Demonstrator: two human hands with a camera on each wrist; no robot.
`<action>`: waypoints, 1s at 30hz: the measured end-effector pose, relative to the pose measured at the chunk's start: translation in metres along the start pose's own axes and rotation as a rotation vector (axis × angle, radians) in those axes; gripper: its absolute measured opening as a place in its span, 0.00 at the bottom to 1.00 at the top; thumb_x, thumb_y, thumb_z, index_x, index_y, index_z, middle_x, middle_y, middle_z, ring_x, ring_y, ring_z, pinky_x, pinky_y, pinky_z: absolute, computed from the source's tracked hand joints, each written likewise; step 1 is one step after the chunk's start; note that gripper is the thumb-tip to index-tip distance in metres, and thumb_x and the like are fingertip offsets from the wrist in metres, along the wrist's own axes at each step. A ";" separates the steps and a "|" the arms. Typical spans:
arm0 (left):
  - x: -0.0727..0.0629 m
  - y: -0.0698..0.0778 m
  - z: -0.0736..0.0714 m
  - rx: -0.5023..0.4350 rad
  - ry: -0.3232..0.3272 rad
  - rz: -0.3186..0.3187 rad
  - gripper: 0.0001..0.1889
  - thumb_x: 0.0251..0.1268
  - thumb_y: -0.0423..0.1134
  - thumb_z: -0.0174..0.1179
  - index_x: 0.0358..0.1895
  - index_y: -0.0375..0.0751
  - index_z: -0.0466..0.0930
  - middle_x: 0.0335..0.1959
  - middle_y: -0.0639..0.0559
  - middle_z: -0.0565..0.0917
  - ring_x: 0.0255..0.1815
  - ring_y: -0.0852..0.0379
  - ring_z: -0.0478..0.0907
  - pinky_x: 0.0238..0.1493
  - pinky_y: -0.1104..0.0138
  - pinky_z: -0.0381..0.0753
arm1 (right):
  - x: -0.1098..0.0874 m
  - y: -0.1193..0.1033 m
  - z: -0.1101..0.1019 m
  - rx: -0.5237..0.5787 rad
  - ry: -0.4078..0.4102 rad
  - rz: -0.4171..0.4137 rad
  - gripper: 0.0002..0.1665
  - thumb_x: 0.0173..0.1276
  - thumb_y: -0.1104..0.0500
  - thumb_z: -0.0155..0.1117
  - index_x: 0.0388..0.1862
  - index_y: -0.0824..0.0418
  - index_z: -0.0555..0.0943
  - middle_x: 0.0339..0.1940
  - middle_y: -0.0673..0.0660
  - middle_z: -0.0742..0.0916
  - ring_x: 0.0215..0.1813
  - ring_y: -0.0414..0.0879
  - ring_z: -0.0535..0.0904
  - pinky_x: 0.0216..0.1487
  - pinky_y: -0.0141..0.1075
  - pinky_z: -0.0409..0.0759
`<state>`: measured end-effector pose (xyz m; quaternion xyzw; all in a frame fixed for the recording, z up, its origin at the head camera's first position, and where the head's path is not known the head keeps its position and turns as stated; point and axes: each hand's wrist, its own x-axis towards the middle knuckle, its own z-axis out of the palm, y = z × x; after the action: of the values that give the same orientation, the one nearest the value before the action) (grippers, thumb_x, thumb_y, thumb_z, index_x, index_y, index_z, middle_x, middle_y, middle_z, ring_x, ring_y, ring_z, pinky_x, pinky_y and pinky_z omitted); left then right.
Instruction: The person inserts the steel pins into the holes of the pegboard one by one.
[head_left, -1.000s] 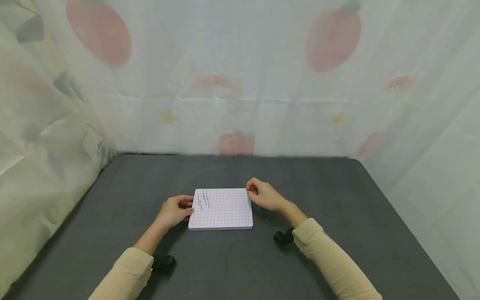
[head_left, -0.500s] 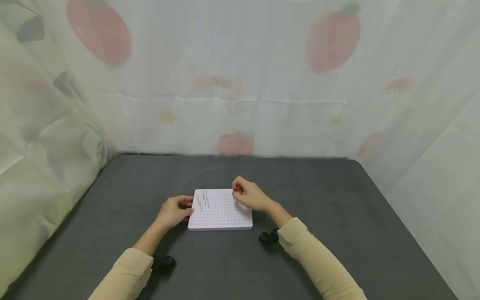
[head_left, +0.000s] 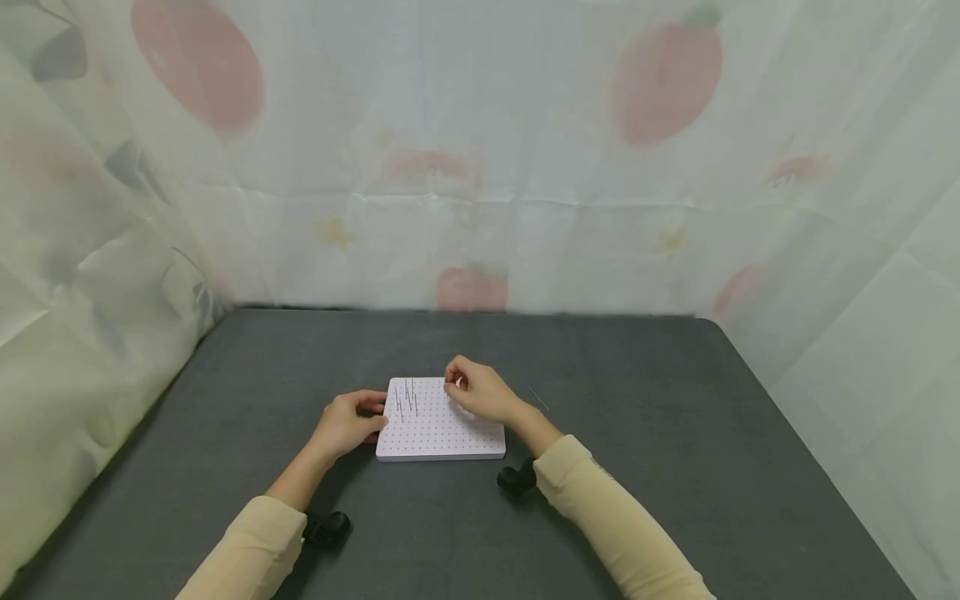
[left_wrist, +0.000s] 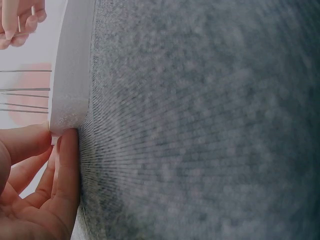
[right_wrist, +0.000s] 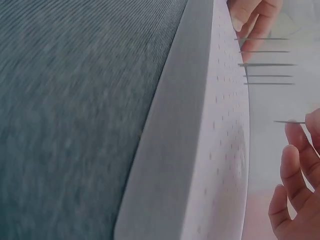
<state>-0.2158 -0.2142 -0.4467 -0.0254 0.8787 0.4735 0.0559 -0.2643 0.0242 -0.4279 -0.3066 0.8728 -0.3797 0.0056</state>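
Metal pin (right_wrist: 290, 122), pinched by the right hand (head_left: 483, 395), sits clear above the white pegboard (head_left: 442, 435), long axis nearly parallel to the upright pins (right_wrist: 268, 64) at its 9 o'clock. Left hand (head_left: 345, 427), nearer those, holds the pegboard's 9 o'clock edge.

The right hand (head_left: 483, 395) hides part of the white pegboard (head_left: 437, 429).
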 end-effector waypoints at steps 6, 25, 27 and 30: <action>0.000 0.000 0.000 -0.011 -0.001 -0.005 0.23 0.55 0.29 0.61 0.57 0.33 0.73 0.45 0.39 0.79 0.34 0.57 0.79 0.31 0.65 0.84 | 0.005 -0.003 0.007 -0.042 0.026 -0.016 0.03 0.64 0.60 0.58 0.35 0.55 0.73 0.28 0.47 0.79 0.30 0.37 0.71 0.28 0.26 0.68; 0.001 0.002 0.000 -0.010 0.000 -0.007 0.23 0.55 0.30 0.61 0.57 0.33 0.73 0.45 0.39 0.79 0.34 0.56 0.80 0.31 0.65 0.84 | 0.017 -0.005 0.024 -0.083 0.072 0.018 0.04 0.62 0.59 0.62 0.33 0.53 0.75 0.33 0.48 0.83 0.27 0.37 0.71 0.27 0.26 0.68; 0.001 0.003 0.000 -0.010 0.001 -0.011 0.23 0.55 0.30 0.61 0.57 0.34 0.74 0.45 0.39 0.80 0.34 0.56 0.80 0.31 0.65 0.84 | 0.017 -0.006 0.025 -0.093 0.071 0.021 0.04 0.62 0.58 0.62 0.33 0.53 0.75 0.33 0.48 0.83 0.27 0.37 0.71 0.27 0.25 0.67; 0.000 0.003 0.001 -0.005 0.000 -0.012 0.23 0.55 0.30 0.61 0.57 0.34 0.74 0.45 0.39 0.79 0.35 0.55 0.80 0.31 0.65 0.84 | 0.017 -0.007 0.026 -0.103 0.075 0.029 0.04 0.62 0.58 0.62 0.33 0.53 0.75 0.33 0.48 0.83 0.27 0.37 0.71 0.26 0.26 0.67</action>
<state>-0.2161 -0.2122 -0.4449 -0.0307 0.8774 0.4751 0.0586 -0.2684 -0.0060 -0.4373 -0.2792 0.8951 -0.3455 -0.0375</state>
